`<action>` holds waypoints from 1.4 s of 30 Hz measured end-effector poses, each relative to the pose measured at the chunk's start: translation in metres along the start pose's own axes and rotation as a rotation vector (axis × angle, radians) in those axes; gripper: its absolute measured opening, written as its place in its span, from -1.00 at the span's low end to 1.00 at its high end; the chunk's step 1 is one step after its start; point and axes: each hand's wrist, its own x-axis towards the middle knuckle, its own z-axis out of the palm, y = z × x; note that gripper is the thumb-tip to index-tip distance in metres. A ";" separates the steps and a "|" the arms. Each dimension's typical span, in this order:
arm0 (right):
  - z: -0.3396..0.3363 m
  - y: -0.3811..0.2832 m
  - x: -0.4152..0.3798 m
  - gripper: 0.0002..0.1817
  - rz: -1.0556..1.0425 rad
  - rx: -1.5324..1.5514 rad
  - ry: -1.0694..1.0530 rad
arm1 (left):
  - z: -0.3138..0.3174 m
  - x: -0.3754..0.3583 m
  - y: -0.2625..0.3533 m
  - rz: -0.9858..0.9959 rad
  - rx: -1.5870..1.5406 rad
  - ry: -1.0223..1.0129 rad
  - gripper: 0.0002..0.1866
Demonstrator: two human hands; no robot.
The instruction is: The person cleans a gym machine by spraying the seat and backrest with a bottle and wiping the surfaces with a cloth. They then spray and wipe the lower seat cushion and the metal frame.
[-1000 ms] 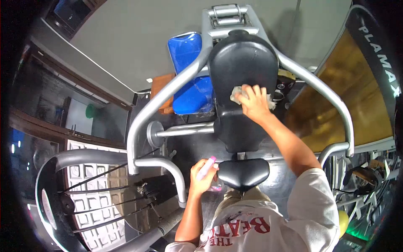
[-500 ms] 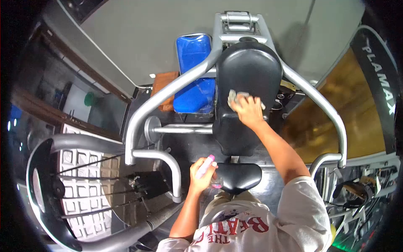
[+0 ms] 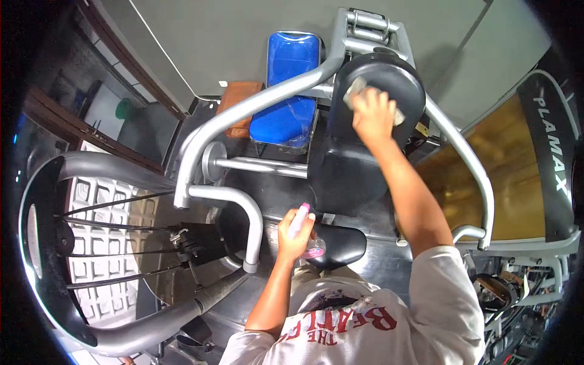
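Pressed against the upper part of the black padded backrest (image 3: 359, 146) is a pale cloth (image 3: 356, 89), bunched under my right hand (image 3: 373, 115). Edges of the cloth stick out on both sides of the fingers. My left hand (image 3: 294, 236) is wrapped round a spray bottle (image 3: 315, 249) with a pink-and-white sprayer head and a clear body showing some pink. This bottle is held above the black seat pad (image 3: 344, 246), close to my body. The palm side of my right hand is hidden.
Grey tubular bars (image 3: 261, 104) of the machine curve round both sides of the backrest. A blue chair (image 3: 286, 121) and a brown box-like object (image 3: 238, 109) stand behind at the left. At the right is a panel (image 3: 511, 170) lettered PLAMAX; a large spoked wheel-like frame (image 3: 36, 243) fills the lower left.
My right hand and the cloth have moved up the backrest, from its middle to near its top. My left hand still holds the spray bottle. The whole view has shifted and tilted slightly.
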 end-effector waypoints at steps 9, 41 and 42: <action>0.028 -0.046 -0.206 -0.69 0.539 0.672 -0.714 | 0.003 0.016 0.014 -0.035 0.143 -0.015 -0.81; -0.021 -0.042 -0.278 -0.70 1.561 1.414 -0.532 | 0.056 0.123 0.089 -0.040 0.960 -0.403 -0.49; -0.021 -0.040 -0.262 -0.68 1.493 1.283 -0.571 | 0.054 0.126 0.098 -0.024 0.975 -0.413 -0.48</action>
